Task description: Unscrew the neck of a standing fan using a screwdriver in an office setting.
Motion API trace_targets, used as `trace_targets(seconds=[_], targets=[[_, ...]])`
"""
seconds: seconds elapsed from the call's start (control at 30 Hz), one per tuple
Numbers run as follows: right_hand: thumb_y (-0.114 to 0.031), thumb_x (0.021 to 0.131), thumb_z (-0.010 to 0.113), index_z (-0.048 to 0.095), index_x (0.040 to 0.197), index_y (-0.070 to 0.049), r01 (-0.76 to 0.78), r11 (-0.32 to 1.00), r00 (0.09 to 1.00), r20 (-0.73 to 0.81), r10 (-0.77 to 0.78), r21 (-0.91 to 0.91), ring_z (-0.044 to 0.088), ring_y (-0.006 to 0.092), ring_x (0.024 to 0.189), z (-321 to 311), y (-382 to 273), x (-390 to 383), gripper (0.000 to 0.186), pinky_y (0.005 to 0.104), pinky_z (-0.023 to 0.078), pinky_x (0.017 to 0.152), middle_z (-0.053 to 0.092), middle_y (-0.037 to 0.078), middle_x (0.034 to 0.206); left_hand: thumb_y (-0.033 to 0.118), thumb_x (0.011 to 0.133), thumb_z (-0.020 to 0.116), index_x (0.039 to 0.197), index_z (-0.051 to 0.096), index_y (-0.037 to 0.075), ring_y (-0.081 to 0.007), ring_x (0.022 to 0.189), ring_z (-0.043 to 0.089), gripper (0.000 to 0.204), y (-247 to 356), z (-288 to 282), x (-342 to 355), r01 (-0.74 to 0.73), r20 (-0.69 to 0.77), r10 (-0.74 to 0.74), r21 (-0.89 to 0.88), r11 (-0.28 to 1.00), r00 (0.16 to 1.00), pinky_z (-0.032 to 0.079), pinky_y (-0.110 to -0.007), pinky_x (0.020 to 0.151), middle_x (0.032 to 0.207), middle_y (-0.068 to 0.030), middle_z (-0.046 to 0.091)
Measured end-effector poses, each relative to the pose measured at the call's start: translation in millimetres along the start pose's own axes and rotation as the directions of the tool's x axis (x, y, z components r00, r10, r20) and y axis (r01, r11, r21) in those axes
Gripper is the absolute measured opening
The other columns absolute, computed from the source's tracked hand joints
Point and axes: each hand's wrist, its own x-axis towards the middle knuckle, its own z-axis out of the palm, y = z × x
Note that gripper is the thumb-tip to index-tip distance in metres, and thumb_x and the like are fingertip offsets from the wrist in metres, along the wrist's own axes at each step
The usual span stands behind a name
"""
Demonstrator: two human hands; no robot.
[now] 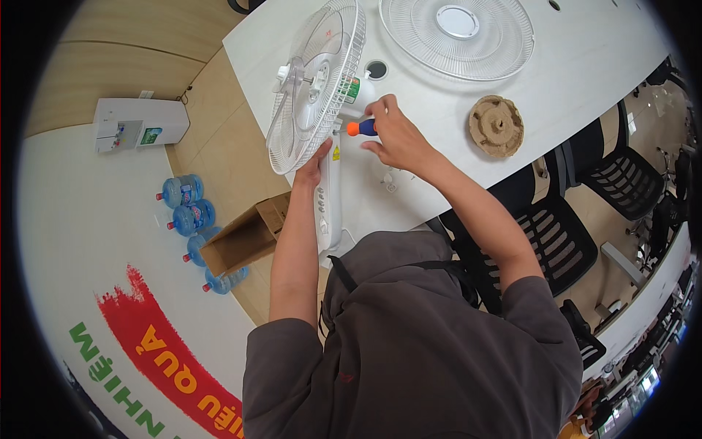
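A long white table (585, 58) stands in a room with a pale floor. A white fan (318, 80) lies on the table. The left hand (313, 167) grips the fan's guard at its lower rim. The right hand (395, 135) is closed around an orange and blue screwdriver (361, 128), its tip against the fan. A loose grille (457, 33) and a brown tray (496, 126) lie nearby. Water bottles (191, 216) and a box (245, 238) sit on the floor.

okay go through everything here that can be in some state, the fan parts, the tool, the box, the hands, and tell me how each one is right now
Rear fan guard: mounted on the fan body, standing on edge.
Front fan guard: detached, lying flat on the table.
Screwdriver: gripped, tip towards the fan.
Right hand: closed around the screwdriver.
Left hand: pressed against the rear guard's rim.
Cardboard box: open, on its side.
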Motion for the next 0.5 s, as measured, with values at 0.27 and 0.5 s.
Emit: trace_targets(seconds=[0.27, 0.5], targets=[[-0.023, 0.085, 0.074, 0.053, 0.110, 0.003, -0.326, 0.905, 0.877, 0.270, 0.398, -0.275, 0.065, 0.0352, 0.082, -7, -19, 16, 0.042, 0.0429, 0.053, 0.065, 0.052, 0.018, 0.104, 0.003, 0.082, 0.075, 0.125, 0.057, 0.004, -0.0196, 0.108, 0.060, 0.046, -1, 1, 0, 0.017, -0.003, -0.017, -0.003, 1.000, 1.000, 0.050, -0.033, 0.096, 0.116, -0.0064, 0.062], [-0.018, 0.082, 0.076, 0.054, 0.100, 0.003, 0.070, 0.976, 0.996, 0.076, -0.055, -0.207, 0.064, 0.0335, 0.083, -2, -3, 2, 0.035, 0.0403, 0.055, 0.062, 0.051, 0.019, 0.099, 0.000, 0.073, 0.083, 0.128, 0.058, 0.009, -0.0189, 0.113, 0.058, 0.061, -3, -4, 3, 0.056, -0.010, -0.056, -0.042, 0.998, 0.998, 0.048, -0.034, 0.103, 0.123, -0.0032, 0.062]])
